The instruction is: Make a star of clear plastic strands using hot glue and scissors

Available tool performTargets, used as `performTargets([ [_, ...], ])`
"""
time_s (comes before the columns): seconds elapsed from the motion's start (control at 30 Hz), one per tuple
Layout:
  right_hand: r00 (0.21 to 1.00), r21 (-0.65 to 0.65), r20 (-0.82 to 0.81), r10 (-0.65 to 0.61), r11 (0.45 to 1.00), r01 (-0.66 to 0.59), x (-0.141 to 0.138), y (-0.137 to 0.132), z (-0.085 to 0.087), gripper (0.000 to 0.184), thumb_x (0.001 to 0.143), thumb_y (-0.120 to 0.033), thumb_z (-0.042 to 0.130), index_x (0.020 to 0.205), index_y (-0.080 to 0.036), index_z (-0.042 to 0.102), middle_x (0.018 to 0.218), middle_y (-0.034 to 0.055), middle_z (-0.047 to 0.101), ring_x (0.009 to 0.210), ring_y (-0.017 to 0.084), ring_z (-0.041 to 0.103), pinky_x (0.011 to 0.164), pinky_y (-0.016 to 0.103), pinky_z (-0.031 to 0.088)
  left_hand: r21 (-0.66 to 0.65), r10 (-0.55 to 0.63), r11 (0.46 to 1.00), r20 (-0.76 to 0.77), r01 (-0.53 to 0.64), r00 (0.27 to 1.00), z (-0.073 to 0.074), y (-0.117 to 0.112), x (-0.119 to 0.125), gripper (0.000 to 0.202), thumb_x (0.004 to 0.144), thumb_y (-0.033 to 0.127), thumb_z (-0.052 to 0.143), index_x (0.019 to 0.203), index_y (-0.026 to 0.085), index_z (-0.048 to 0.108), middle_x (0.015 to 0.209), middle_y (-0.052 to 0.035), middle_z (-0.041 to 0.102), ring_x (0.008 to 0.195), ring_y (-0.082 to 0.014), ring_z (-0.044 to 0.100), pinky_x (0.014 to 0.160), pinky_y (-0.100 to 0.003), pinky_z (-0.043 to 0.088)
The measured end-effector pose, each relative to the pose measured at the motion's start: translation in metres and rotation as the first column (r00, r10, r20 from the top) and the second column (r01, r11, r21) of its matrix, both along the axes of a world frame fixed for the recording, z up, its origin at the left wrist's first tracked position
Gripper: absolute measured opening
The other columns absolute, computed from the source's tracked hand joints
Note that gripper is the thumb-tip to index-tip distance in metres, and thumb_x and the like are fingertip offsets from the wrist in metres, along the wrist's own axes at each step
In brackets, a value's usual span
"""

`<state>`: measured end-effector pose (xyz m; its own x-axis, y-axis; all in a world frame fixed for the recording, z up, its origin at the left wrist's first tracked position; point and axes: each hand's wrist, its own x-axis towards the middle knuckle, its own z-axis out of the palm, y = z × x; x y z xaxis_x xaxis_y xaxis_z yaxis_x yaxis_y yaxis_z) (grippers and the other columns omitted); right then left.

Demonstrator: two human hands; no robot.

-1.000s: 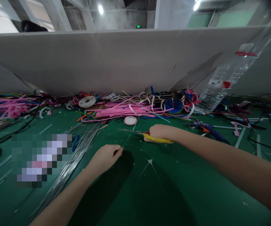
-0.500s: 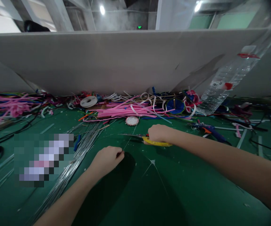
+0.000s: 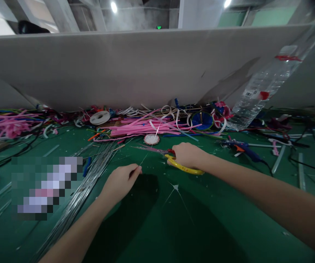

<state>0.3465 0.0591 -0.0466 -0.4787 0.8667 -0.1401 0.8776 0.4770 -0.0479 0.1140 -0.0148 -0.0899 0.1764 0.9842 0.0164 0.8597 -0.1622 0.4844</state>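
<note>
My left hand pinches the near end of a thin silver wire that runs up and away over the green mat. My right hand grips yellow-handled scissors; their blades point left, lifted slightly, and reach close to the wire. A small round white-filled lid lies just beyond the blades. A bundle of long silver wires lies to the left of my left hand.
Pink strips, white bands and a tape roll pile up along the grey partition. A clear plastic bottle leans at the right. A blue glue gun and cables lie right of my arm.
My right hand has raised the scissors off the mat and tilted the blades up toward the wire. My left hand shifted slightly, still pinching the wire.
</note>
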Motion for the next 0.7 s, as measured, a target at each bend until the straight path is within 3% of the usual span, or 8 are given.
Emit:
performTargets([
  [0.17, 0.99, 0.024, 0.132, 0.042, 0.999, -0.045, 0.002, 0.006, 0.001, 0.048, 0.074, -0.056, 0.045, 0.082, -0.012, 0.065, 0.071, 0.0157, 0.062, 0.071, 0.027, 0.06, 0.054, 0.031, 0.042, -0.102, -0.032, 0.994, -0.075, 0.025, 0.997, 0.005, 0.0, -0.002, 0.035, 0.087, 0.04, 0.032, 0.082, 0.021, 0.061, 0.072, -0.0023, 0.063, 0.064, -0.0175, 0.056, 0.053, -0.024, 0.03],
  [0.27, 0.99, 0.039, 0.13, 0.047, 0.998, -0.052, 0.005, 0.006, 0.003, 0.044, 0.073, -0.054, 0.047, 0.08, -0.014, 0.064, 0.072, 0.0137, 0.062, 0.069, 0.024, 0.059, 0.053, 0.029, 0.04, -0.147, -0.037, 0.989, -0.138, 0.017, 0.99, 0.005, 0.001, -0.004, 0.036, 0.088, 0.041, 0.031, 0.081, 0.022, 0.061, 0.072, -0.0016, 0.063, 0.065, -0.017, 0.056, 0.053, -0.023, 0.029],
  [0.47, 0.976, 0.108, -0.199, -0.086, 0.988, 0.109, 0.02, 0.005, 0.006, 0.038, 0.07, -0.054, 0.051, 0.062, -0.018, 0.055, 0.057, 0.0048, 0.056, 0.05, 0.014, 0.049, 0.043, 0.025, 0.029, -0.087, 0.007, 0.996, -0.252, -0.029, 0.968, 0.001, 0.005, -0.007, 0.036, 0.087, 0.043, 0.032, 0.078, 0.022, 0.059, 0.064, -0.0015, 0.06, 0.059, -0.0167, 0.054, 0.051, -0.024, 0.025],
  [0.57, 0.873, 0.052, -0.442, -0.208, 0.965, 0.257, 0.031, -0.001, 0.002, 0.038, 0.068, -0.055, 0.053, 0.061, -0.018, 0.054, 0.052, 0.0011, 0.051, 0.046, 0.011, 0.044, 0.042, 0.024, 0.028, -0.057, 0.033, 0.997, -0.252, -0.049, 0.967, -0.003, 0.007, -0.009, 0.036, 0.087, 0.044, 0.033, 0.078, 0.022, 0.059, 0.062, -0.0007, 0.059, 0.057, -0.016, 0.053, 0.05, -0.024, 0.025],
  [0.7, 0.601, -0.233, -0.672, -0.433, 0.893, 0.384, 0.043, -0.017, -0.012, 0.037, 0.071, -0.054, 0.051, 0.072, -0.017, 0.056, 0.054, -0.0011, 0.049, 0.041, 0.01, 0.044, 0.041, 0.023, 0.033, -0.026, 0.055, 0.998, -0.216, -0.062, 0.975, -0.008, 0.01, -0.008, 0.036, 0.087, 0.045, 0.032, 0.079, 0.022, 0.059, 0.062, -0.0002, 0.059, 0.057, -0.0158, 0.053, 0.05, -0.024, 0.026],
])
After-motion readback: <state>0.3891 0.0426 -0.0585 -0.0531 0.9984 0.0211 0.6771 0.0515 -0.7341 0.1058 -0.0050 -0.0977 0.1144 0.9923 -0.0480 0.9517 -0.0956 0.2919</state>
